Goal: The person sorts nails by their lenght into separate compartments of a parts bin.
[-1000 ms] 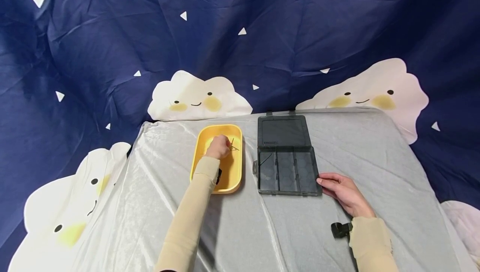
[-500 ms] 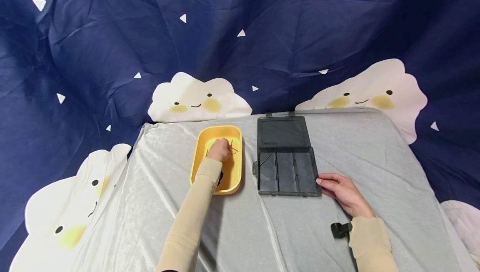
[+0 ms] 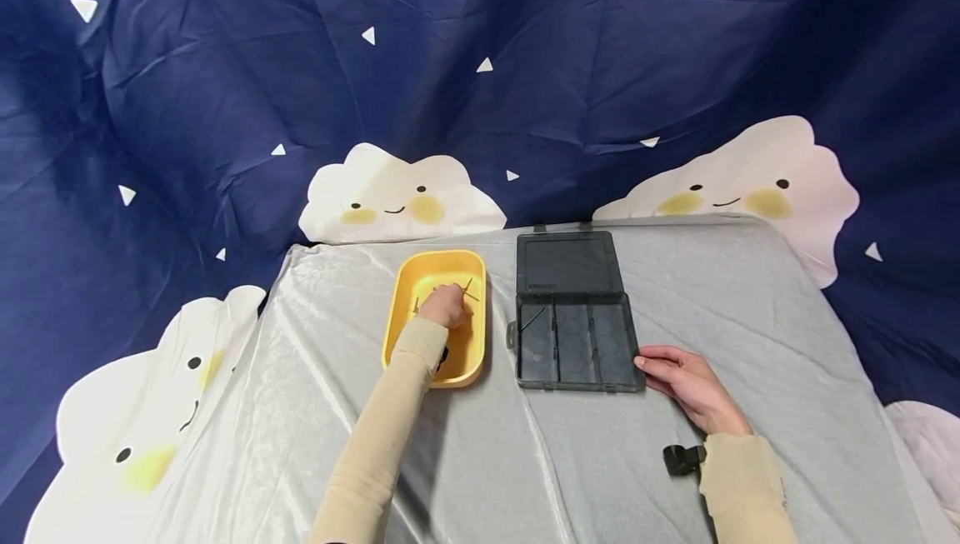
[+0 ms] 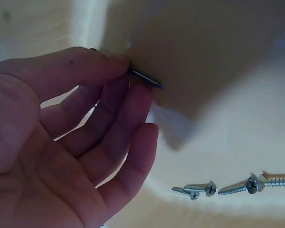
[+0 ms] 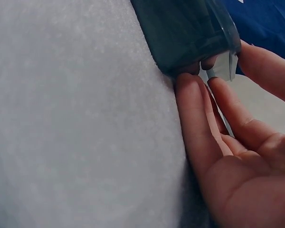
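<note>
Down inside a yellow tray (image 3: pixel 392 323), my left hand (image 3: pixel 444 306) pinches a dark nail (image 4: pixel 147 79) between thumb and fingertips; its pointed end sticks out and its other end is hidden. Several silver screws (image 4: pixel 235 188) lie on the tray floor beside the hand. To the right, a dark see-through compartment box (image 3: pixel 573 342) lies with its lid (image 3: pixel 568 263) folded back. One thin dark nail-like piece (image 3: pixel 532 317) lies slantwise in its left compartment. My right hand (image 3: pixel 686 384) holds the box's near right corner, thumb at the rim and fingers against the side.
A grey velvety cloth (image 3: pixel 600 469) covers the table. Behind it hangs a dark blue curtain (image 3: pixel 570 52) with clouds and white triangles. A latch (image 3: pixel 512 336) juts from the box's left side, facing the tray.
My left hand has shifted slightly towards me and to the right within the tray. The right hand and the box have stayed put.
</note>
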{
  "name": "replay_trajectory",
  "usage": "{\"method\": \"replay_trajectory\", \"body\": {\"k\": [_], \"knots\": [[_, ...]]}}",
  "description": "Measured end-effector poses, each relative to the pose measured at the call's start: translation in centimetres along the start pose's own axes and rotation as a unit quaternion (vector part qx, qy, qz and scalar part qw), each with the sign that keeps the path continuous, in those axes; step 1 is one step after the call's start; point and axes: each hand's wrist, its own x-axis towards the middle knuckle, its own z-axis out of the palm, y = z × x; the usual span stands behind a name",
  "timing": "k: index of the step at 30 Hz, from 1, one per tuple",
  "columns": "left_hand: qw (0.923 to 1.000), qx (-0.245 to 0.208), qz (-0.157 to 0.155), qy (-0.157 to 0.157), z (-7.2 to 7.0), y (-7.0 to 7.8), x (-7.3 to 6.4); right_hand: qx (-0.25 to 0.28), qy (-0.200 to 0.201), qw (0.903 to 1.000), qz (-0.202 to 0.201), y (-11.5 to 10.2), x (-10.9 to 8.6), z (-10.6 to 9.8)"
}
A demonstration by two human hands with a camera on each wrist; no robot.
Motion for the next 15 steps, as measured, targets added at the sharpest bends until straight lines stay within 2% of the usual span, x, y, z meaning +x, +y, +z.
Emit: {"method": "replay_trajectory", "body": {"k": [15], "knots": [[0.9997,0.007,0.01,-0.022,-0.01,0.37,-0.58,0.007,-0.001,1.0,0.001,-0.05,-0.08,-0.03]]}}
